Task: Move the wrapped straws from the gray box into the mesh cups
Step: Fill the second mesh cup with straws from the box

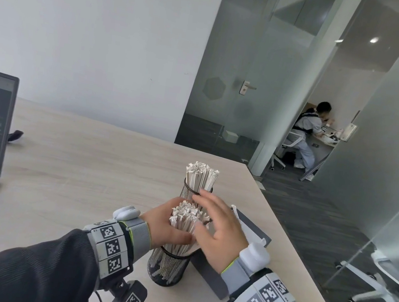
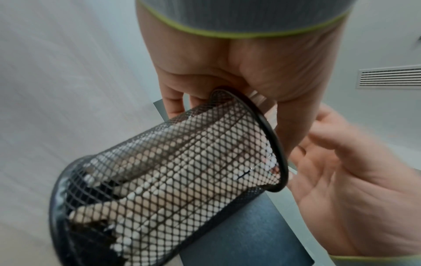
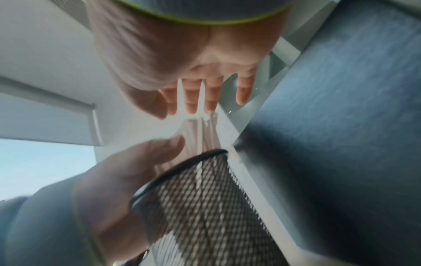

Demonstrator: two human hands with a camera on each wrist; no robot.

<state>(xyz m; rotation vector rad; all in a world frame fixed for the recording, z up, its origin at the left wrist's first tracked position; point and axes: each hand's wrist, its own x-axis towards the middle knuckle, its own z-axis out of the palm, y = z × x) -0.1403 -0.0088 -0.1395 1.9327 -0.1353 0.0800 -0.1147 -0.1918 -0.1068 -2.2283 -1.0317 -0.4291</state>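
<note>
Pale wood-grain office desk (image 1: 87, 159). Left hand (image 1: 166, 224) curls round the paper-wrapped straws (image 1: 187, 223) above the near black wire-mesh cup (image 1: 168, 267). Right hand (image 1: 220, 228) spread flat, fingers straight, patting them at 3 o'clock. Far black mesh cup (image 1: 190, 192), 12 o'clock, looks full. Grey card box (image 1: 254, 227), 2 o'clock: contents unclear. Probably nearly done.

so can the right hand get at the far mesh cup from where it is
Probably yes. The right hand is open, its fingertips already near the far mesh cup, with nothing between them. The left hand grips the straws in the near cup, out of that path.
</note>
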